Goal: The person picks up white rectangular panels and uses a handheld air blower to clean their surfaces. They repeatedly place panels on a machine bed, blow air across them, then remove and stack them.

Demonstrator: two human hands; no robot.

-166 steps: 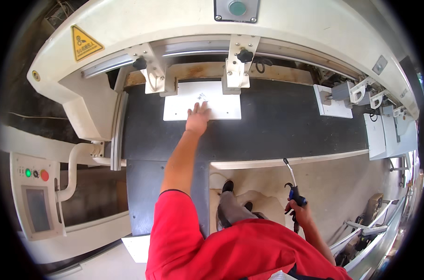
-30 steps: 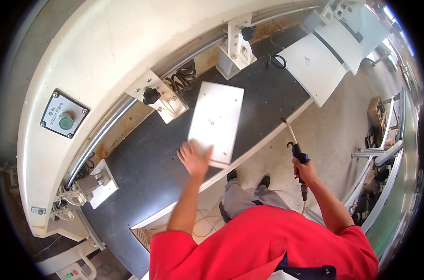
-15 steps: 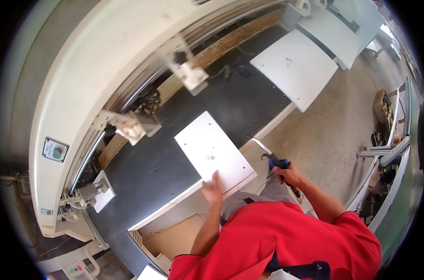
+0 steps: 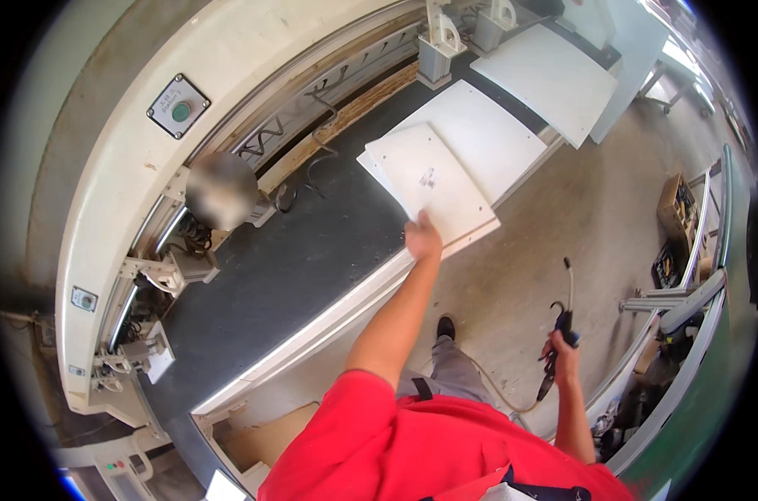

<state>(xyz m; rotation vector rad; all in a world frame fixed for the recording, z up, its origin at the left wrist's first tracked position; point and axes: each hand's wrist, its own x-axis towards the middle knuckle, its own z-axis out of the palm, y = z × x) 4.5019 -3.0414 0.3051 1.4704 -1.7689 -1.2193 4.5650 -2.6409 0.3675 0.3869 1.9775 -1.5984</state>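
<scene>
The left hand (image 4: 422, 238) is stretched forward and is closed on the near edge of a white square panel (image 4: 425, 179), thumb on top; the panel is held over the edge of the dark conveyor belt (image 4: 312, 250) and overlaps a larger white panel (image 4: 487, 138) lying on the belt. A small dark mark is seen near the middle of the held panel. The right hand (image 4: 562, 355) is kept low at the side and is wrapped around the grip of a dark air gun (image 4: 561, 321), from which a thin nozzle points up and a pale hose trails down to the concrete floor. On the cream machine housing (image 4: 136, 167) a grey square plate with a round green button (image 4: 179, 106) is mounted. A cardboard box (image 4: 675, 209) with dark contents, too small to make out, stands at the far right.
</scene>
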